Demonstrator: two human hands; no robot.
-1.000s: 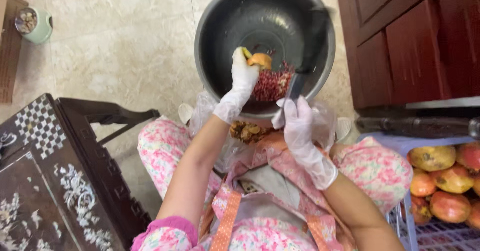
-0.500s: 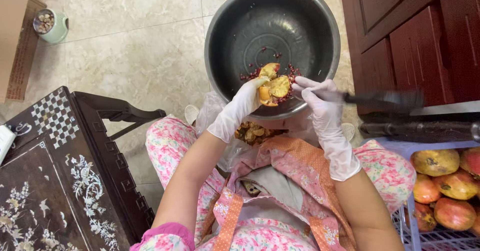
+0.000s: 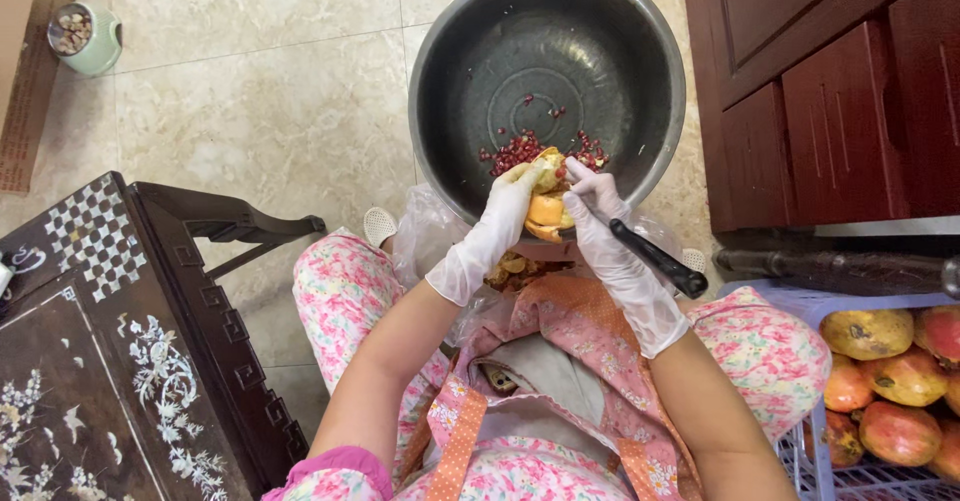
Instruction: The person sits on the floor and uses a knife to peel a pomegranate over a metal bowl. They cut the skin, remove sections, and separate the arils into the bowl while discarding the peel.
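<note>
Both hands are over the near rim of the big dark grey metal basin [image 3: 470, 91]; the left hand [image 3: 500, 223], in a thin white glove, is curled closed around a broken chunk of yellow-orange pomegranate rind [image 3: 546, 204], cupping it from the left; the right hand [image 3: 600, 223], gloved the same, has its forefinger laid on top of the chunk while the other fingers grip a knife with a black handle [image 3: 660, 259] that juts out to the right; the blade is hidden under the glove and I cannot tell which way it points. A loose scatter of dark red seeds [image 3: 520, 149] lies on the basin floor just beyond the fingers. Near the body, a clear plastic bag with torn peel scraps [image 3: 510, 269] sits in the flowered lap; a blue plastic crate of whole pomegranates [image 3: 880, 371] stands at the near right; a dark wooden table with pale inlay [image 3: 110, 381] fills the near left; a small green cup [image 3: 88, 36] sits on the tiled floor, far left.

The risk, as I judge it: knife and fruit share one tight cluster of fingers, so a wet, slick glove could let the handle twist and bring the blade against the left hand; and with the chunk right at the rim, seeds could drop into the lap instead of the basin.
</note>
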